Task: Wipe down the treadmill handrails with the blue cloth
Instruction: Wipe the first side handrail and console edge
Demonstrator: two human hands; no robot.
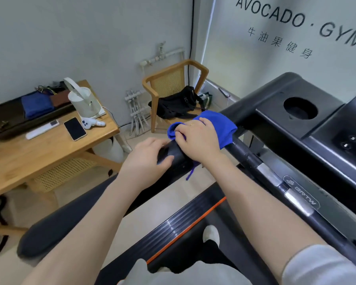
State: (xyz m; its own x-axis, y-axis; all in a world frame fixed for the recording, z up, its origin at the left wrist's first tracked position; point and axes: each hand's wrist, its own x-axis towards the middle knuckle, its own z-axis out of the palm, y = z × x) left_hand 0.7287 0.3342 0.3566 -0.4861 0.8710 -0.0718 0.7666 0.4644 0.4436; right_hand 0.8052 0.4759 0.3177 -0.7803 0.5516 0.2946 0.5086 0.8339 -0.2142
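The black left handrail (247,156) of the treadmill runs from the console toward me, ending in a thick grip in the middle of the view. A blue cloth (224,125) is draped over the rail. My right hand (197,138) lies on top of it, its fingers curled round the cloth and the rail. A blue thread hangs below the rail. My left hand (147,161) grips the bare end of the handrail (173,155), just left of the cloth.
The treadmill console (296,112) with a round cup hole sits at right, the belt and orange-edged side rail (185,223) below. A wooden table (39,149) with a kettle, phone and tray stands left. A wooden chair (173,83) holding a black bag is behind the rail.
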